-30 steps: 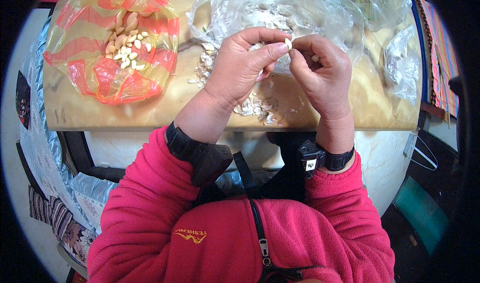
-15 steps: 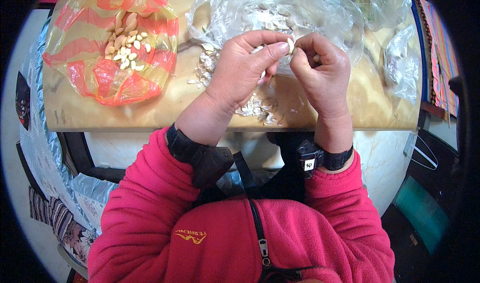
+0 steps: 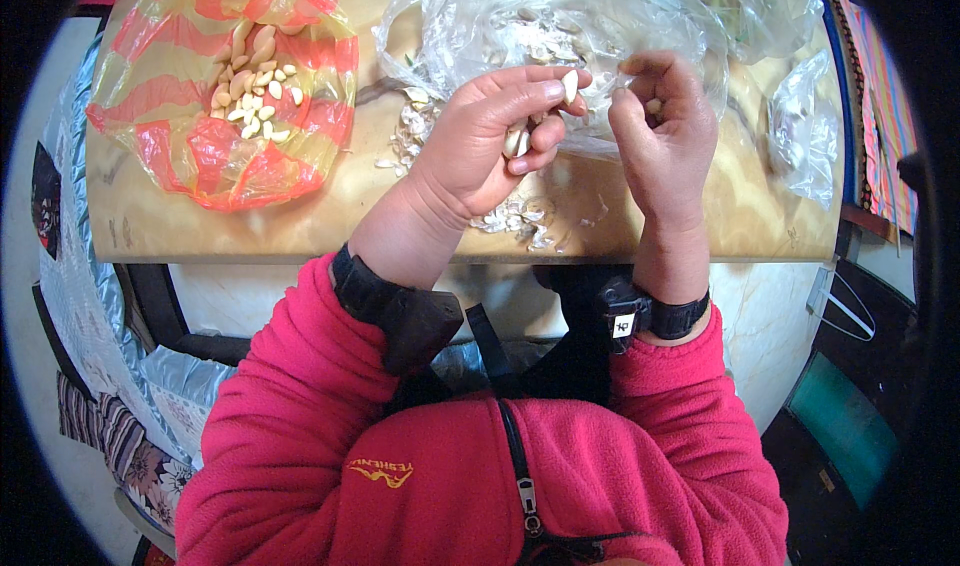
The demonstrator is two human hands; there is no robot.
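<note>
My left hand (image 3: 490,131) pinches a pale garlic clove (image 3: 570,87) between thumb and forefinger, and its curled lower fingers cradle more cloves (image 3: 516,142) against the palm. A short gap to the right is my right hand (image 3: 665,131), slightly blurred, thumb and forefinger parted. Its other fingers curl around a pale piece that looks like a garlic clove (image 3: 655,108), mostly hidden. Beyond both hands spreads a clear plastic bag (image 3: 450,36) with papery garlic skins (image 3: 535,38) in it. Peeled cloves (image 3: 255,96) lie on a red-and-yellow striped plastic bag (image 3: 215,166) at the left.
More skins and bits (image 3: 520,221) are scattered on the tan marbled table (image 3: 390,236) near its front edge. A small clear bag (image 3: 803,131) sits at the right edge, and another bag with something green (image 3: 760,11) is at the far right. Striped cloth (image 3: 880,116) hangs beyond.
My hands have drawn apart: the right moved a little to the right, away from the clove. The left hand still pinches that clove and has turned, showing more cloves in its palm.
</note>
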